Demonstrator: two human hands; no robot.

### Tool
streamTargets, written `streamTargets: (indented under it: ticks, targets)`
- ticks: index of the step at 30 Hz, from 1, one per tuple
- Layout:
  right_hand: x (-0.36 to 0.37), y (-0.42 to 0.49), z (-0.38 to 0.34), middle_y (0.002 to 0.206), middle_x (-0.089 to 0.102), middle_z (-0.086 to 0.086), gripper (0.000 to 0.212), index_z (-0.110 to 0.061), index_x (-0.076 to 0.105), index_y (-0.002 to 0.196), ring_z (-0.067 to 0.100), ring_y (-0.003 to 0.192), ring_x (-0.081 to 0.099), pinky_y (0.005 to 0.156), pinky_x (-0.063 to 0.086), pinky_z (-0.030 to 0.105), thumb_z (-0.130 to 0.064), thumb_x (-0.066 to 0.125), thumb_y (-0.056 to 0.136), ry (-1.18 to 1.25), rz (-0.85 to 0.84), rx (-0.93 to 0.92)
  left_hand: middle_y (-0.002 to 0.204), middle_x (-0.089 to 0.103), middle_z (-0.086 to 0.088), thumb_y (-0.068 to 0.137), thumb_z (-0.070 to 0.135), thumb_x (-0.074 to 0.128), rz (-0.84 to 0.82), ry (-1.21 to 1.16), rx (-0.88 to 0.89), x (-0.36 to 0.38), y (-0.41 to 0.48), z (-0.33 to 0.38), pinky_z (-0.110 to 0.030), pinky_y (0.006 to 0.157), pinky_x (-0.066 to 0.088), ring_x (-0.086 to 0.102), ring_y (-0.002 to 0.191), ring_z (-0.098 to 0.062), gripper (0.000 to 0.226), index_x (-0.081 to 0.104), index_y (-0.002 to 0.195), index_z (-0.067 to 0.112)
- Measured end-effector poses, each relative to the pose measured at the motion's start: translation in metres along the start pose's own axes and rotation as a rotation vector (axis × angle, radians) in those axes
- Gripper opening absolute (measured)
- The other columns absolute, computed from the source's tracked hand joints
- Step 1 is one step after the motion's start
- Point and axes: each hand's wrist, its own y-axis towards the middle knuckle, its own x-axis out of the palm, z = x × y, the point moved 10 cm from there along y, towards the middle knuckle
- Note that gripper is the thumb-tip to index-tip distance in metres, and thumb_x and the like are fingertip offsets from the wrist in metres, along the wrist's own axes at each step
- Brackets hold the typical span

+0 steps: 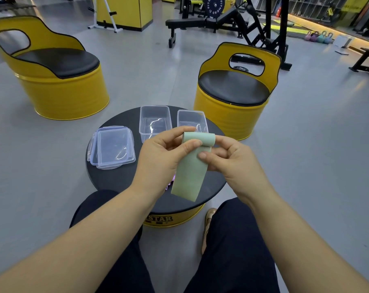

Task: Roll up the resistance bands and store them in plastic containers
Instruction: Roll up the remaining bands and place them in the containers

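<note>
A pale green resistance band (190,176) hangs above the round black table (115,178), its top end curled into a small roll. My left hand (164,153) pinches the roll's left side between thumb and fingers. My right hand (225,155) pinches its right side, thumb on the flat part just below the roll. Two clear plastic containers stand open at the table's far side, one in the middle (155,121) and one to the right (192,120), partly behind the band. A bit of purple (170,183) shows on the table behind the band.
Two clear lids (113,148) lie stacked on the table's left part. Yellow barrel chairs stand at the left (52,66) and right (234,92) beyond the table. A weight bench and rack (221,20) fill the back. My knees are under the table's near edge.
</note>
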Motion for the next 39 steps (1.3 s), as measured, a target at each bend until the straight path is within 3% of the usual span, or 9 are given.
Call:
streamTargets:
  ticks: [4,9,11,14,18,24,28,33,39]
  targets:
    - [0.004,0.0,0.001,0.086,0.075,0.01,0.028,-0.021,0.062,0.106,0.023,0.086,0.072,0.079,0.058,0.033,-0.003,0.064,0.084,-0.005,-0.055,0.026,0.082,0.072,-0.012,0.067,0.029,0.073,0.035,0.004,-0.012,-0.006,0.0,-0.003,-0.04,0.073,0.057,0.067,0.076,-0.022,0.021,0.073,0.087,0.029]
    - [-0.001,0.005,-0.005,0.098,0.073,0.007,0.032,-0.018,0.064,0.106,0.019,0.092,0.07,0.082,0.057,0.037,-0.028,0.067,0.076,-0.06,-0.052,0.025,0.078,0.073,-0.008,0.067,0.024,0.072,-0.021,0.021,0.007,-0.005,0.001,-0.001,-0.023,0.072,0.056,0.07,0.075,-0.014,0.021,0.072,0.087,0.029]
    - [-0.006,0.008,-0.013,0.091,0.073,0.002,0.037,-0.016,0.063,0.103,0.016,0.085,0.071,0.075,0.058,0.031,-0.031,0.065,0.07,-0.042,-0.013,-0.004,0.079,0.073,-0.008,0.069,0.017,0.073,-0.04,0.026,0.015,-0.005,0.003,0.001,-0.021,0.072,0.055,0.07,0.077,-0.014,0.021,0.071,0.088,0.026]
    - [-0.009,0.011,-0.022,0.083,0.072,0.002,0.021,-0.011,0.064,0.097,0.013,0.076,0.07,0.066,0.057,0.024,-0.02,0.065,0.077,-0.067,-0.007,-0.049,0.072,0.073,0.001,0.073,0.005,0.073,-0.055,0.047,0.031,-0.005,0.006,0.005,-0.018,0.069,0.054,0.068,0.073,-0.008,0.025,0.07,0.088,0.025]
    - [-0.01,0.013,-0.029,0.088,0.07,0.008,0.014,-0.013,0.065,0.093,0.012,0.078,0.069,0.069,0.057,0.024,-0.008,0.065,0.08,-0.098,-0.011,-0.094,0.073,0.072,0.005,0.074,-0.001,0.073,-0.089,0.045,0.023,-0.003,0.009,0.006,-0.016,0.067,0.052,0.069,0.073,-0.007,0.031,0.068,0.091,0.024]
    - [-0.012,0.012,-0.031,0.086,0.069,0.005,0.022,-0.017,0.066,0.09,0.011,0.08,0.068,0.069,0.054,0.021,-0.017,0.07,0.068,-0.082,0.01,-0.135,0.089,0.074,-0.004,0.063,0.034,0.073,-0.176,0.108,-0.078,0.003,0.008,-0.006,-0.04,0.085,0.055,0.07,0.087,-0.019,0.037,0.065,0.097,0.023]
    - [-0.015,0.01,-0.03,0.085,0.069,-0.001,0.022,-0.016,0.066,0.088,0.01,0.081,0.067,0.073,0.056,0.022,0.001,0.071,0.074,-0.071,0.049,-0.155,0.091,0.075,-0.002,0.068,0.031,0.071,-0.169,0.072,-0.084,0.004,0.007,-0.008,-0.036,0.084,0.054,0.071,0.088,-0.018,0.034,0.066,0.1,0.019]
    - [-0.015,0.009,-0.027,0.084,0.07,-0.008,0.026,-0.02,0.067,0.084,0.01,0.085,0.066,0.081,0.056,0.027,0.003,0.073,0.072,-0.112,0.062,-0.162,0.092,0.074,-0.005,0.076,0.008,0.071,-0.202,0.069,-0.092,0.003,0.01,-0.009,-0.026,0.081,0.055,0.071,0.088,-0.017,0.028,0.067,0.102,0.02]
    - [-0.012,0.008,-0.029,0.083,0.071,-0.008,0.029,-0.016,0.066,0.082,0.007,0.085,0.066,0.079,0.055,0.023,0.009,0.071,0.071,-0.085,0.041,-0.196,0.09,0.074,-0.003,0.068,0.031,0.069,-0.196,0.037,-0.107,0.004,0.01,-0.008,-0.029,0.075,0.056,0.071,0.086,-0.019,0.034,0.068,0.099,0.019]
